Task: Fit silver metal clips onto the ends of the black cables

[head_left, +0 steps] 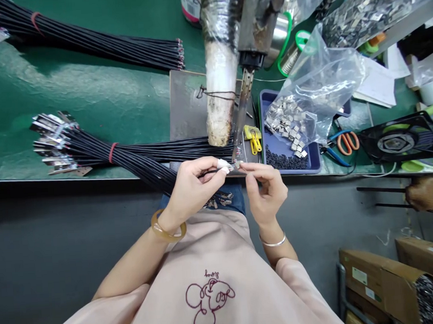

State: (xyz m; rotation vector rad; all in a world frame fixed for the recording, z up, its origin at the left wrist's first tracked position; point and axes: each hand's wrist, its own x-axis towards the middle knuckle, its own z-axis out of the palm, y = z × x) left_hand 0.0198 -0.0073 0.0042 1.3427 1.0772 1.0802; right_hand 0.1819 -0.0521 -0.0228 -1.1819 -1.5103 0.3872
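My left hand (pixel 199 185), with white coverings on its fingertips, pinches a black cable (pixel 210 171) close to its end. Just right of it, my right hand (pixel 265 188) has its thumb and forefinger closed on a thin wire, which looks like solder. Both sets of fingertips nearly meet under the tip of a mounted soldering iron (pixel 247 84), pointing downward. A small metal piece seems to be at the cable's end, but fingers partly hide it. Beside the left hand, a bundle of black cables (pixel 139 162) lies across the table edge.
A blue tray (pixel 315 165) holds metal shells and small black parts. Near it are a yellow clip (pixel 255 142), orange-handled pliers (pixel 347 142), a black fan (pixel 402 142) and solder spools (pixel 290 62). A taped white tube (pixel 218 103) hangs low. Another cable bundle (pixel 95 40) lies behind.
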